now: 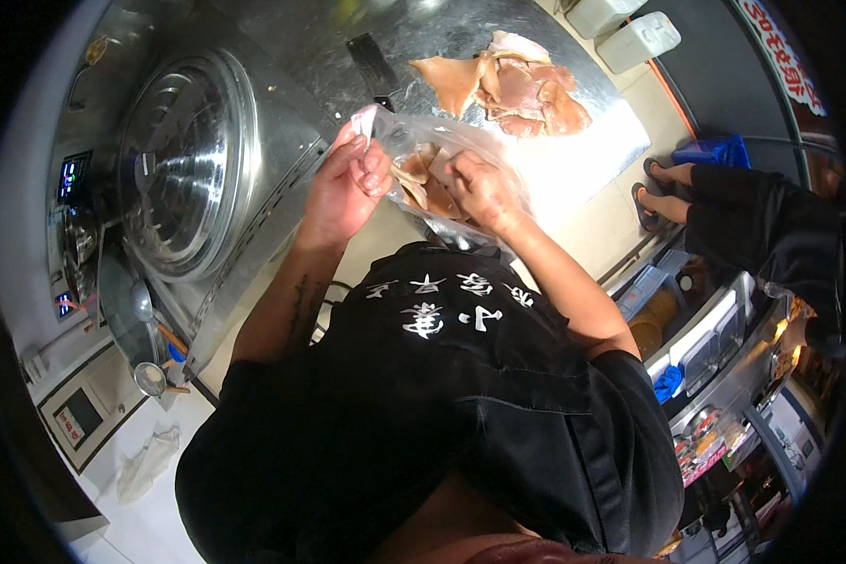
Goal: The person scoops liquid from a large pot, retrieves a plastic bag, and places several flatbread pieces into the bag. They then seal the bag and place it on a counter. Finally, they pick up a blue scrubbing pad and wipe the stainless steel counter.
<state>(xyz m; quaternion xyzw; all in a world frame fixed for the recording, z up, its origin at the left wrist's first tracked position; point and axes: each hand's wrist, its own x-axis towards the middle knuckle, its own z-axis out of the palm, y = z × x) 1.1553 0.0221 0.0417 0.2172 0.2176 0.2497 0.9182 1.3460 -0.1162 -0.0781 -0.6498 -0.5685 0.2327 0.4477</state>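
Note:
A clear plastic bag (409, 127) is held up in front of my apron, at the edge of the steel worktop (303, 42). My left hand (356, 180) pinches its rim between thumb and curled fingers. Inside lie several flat, brownish pieces of meat or skin (423, 180). My right hand (481, 189) is at the bag's mouth, fingers bent down against those pieces; whether it grips one is hidden. Beyond the bag, a loose heap of similar flat pieces (525, 92) rests on the worktop. Left of that heap lies a dark rectangular blade, apparently a cleaver (370, 63).
A large round metal lid (190, 169) covers the cooker at left. Ladles and a strainer (150, 379) hang nearby. White jugs (638, 42) stand past the worktop. At right, another person in black (754, 225) stands by a counter with trays (712, 352).

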